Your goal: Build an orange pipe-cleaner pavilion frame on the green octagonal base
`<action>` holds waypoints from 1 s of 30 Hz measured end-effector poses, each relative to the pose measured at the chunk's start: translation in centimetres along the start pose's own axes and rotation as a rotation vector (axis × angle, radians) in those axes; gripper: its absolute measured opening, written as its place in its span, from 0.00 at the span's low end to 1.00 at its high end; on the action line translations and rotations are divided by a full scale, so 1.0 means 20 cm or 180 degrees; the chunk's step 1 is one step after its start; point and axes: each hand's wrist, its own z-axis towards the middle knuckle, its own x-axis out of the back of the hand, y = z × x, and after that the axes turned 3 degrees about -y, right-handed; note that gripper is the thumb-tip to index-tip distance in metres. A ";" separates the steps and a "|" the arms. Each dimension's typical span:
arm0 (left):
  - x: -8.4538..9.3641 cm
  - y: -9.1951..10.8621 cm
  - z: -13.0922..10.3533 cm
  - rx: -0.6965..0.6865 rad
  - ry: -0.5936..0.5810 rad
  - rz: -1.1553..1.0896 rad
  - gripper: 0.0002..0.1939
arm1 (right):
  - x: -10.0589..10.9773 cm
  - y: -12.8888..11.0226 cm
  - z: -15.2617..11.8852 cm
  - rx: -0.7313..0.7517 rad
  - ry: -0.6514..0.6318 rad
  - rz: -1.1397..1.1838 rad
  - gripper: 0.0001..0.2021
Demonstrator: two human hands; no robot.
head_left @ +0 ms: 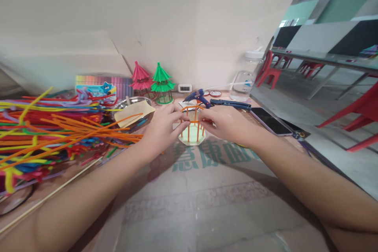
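Observation:
A small orange pipe-cleaner frame (pixel 189 132) with upright posts and a ring on top stands on a pale green, many-sided base (pixel 193 138) on the table. My left hand (pixel 167 122) pinches the frame's upper bar from the left, thumb and forefinger together. From the right, the fingers of my right hand (pixel 217 123) close on the same frame near its top. Behind it lies a blue hot glue gun (pixel 196 96). Two finished pavilion models, one pink (pixel 141 76) and one green (pixel 162 82), stand at the back.
A large heap of coloured pipe cleaners (pixel 59 126) covers the left side, with a thin wooden stick (pixel 53 193) in front. A metal bowl (pixel 137 101), marker set (pixel 100 86) and small clock (pixel 185 88) sit behind. At right are pliers (pixel 230 104), a phone (pixel 271 121) and a water bottle (pixel 245 76).

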 end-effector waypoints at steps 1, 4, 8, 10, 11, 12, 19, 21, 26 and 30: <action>0.00 0.00 0.00 -0.0001 0.0007 0.0004 0.06 | -0.01 0.00 0.00 0.0018 0.0022 -0.0053 0.06; 0.00 0.00 0.00 -0.0028 0.0014 0.0019 0.06 | -0.02 0.00 0.00 0.0050 0.0096 -0.0163 0.06; 0.02 0.01 0.00 -0.0143 0.0176 0.0084 0.09 | 0.00 -0.01 0.00 -0.0053 0.0222 -0.0194 0.07; 0.04 0.03 0.00 -0.0262 0.0296 0.0086 0.12 | 0.01 -0.01 0.00 -0.0098 0.0363 -0.0135 0.05; 0.05 0.05 0.00 -0.0325 0.0331 0.0086 0.13 | 0.02 -0.02 0.00 -0.0105 0.0440 -0.0090 0.05; 0.05 0.07 0.00 -0.0377 0.0343 0.0092 0.14 | 0.03 -0.02 0.00 -0.0104 0.0513 -0.0046 0.05; 0.10 0.20 -0.02 -0.0277 0.0375 -0.0239 0.14 | 0.05 -0.07 -0.01 0.0090 0.1194 0.0043 0.06; 0.09 0.23 -0.03 -0.0120 0.0374 -0.0674 0.15 | 0.06 -0.09 -0.01 0.0096 0.1447 -0.0010 0.06; 0.07 0.31 -0.06 0.0426 0.0036 -0.2088 0.23 | 0.09 -0.10 -0.02 0.0275 0.2139 -0.0260 0.05; 0.10 0.28 -0.03 0.0765 -0.0096 -0.2381 0.19 | 0.10 -0.10 -0.02 0.0498 0.2211 -0.0394 0.05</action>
